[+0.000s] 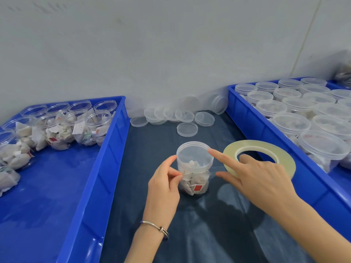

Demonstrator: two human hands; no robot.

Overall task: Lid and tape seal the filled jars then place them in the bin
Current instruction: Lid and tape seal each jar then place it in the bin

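Observation:
A clear plastic jar (194,168) filled with tea bags stands on the dark table between two bins, its clear lid (194,150) on top. My left hand (165,185) pinches the tape's free end against the jar's left side, just below the lid. My right hand (254,179) holds a large roll of clear tape (260,149), fingers through its core, with the index fingertip touching the lid's right rim. A short stretch of tape runs from the roll to the jar.
Left blue bin (91,186) holds several open filled jars (76,126) at its far end. Right blue bin (252,126) is packed with several lidded jars (303,111). Loose clear lids (187,129) lie at the back against the wall.

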